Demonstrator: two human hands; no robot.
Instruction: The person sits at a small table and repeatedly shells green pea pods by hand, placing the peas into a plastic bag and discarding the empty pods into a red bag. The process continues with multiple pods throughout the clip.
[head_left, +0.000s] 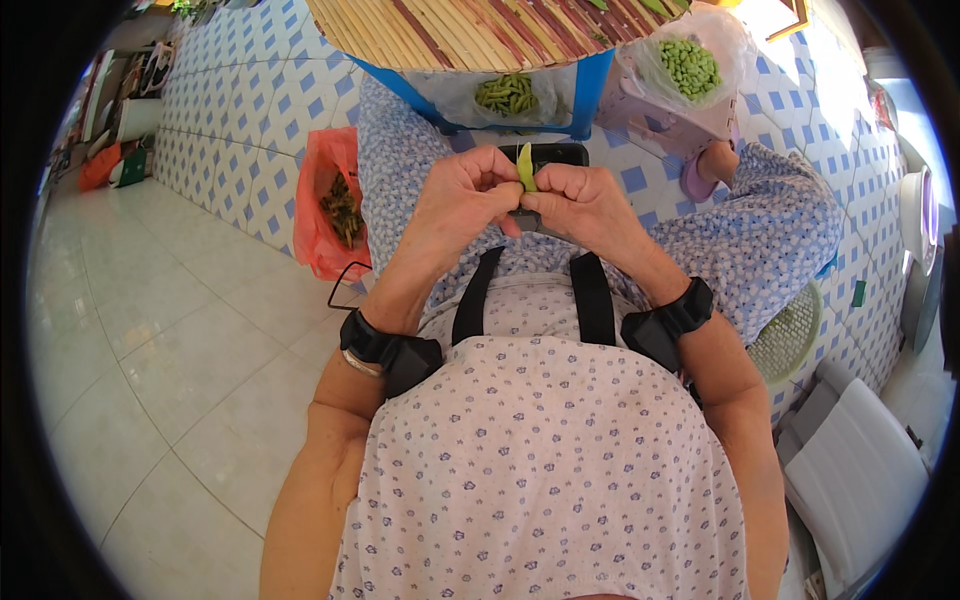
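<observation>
A green bean pod (526, 168) stands upright between my two hands, above my lap. The fingertips of my left hand (480, 184) pinch it from the left, while the thumb and forefinger of my right hand (574, 196) grip its lower right side. Beyond them, unshelled pods (507, 94) lie in a clear plastic bag inside a blue stool frame (598, 90). Shelled green beans (688, 69) fill a clear bag on a pink plastic stool (664, 124) at the upper right. A red plastic bag (309, 195) with brownish pods or husks stands at my left.
A mat of bound stalks (480, 34) tops the blue frame. Behind my hands is a black object (566, 154), partly hidden. A pale green basket (791, 337) sits on the floor beside my right leg, with a grey plastic chair or stool (855, 465) nearer me.
</observation>
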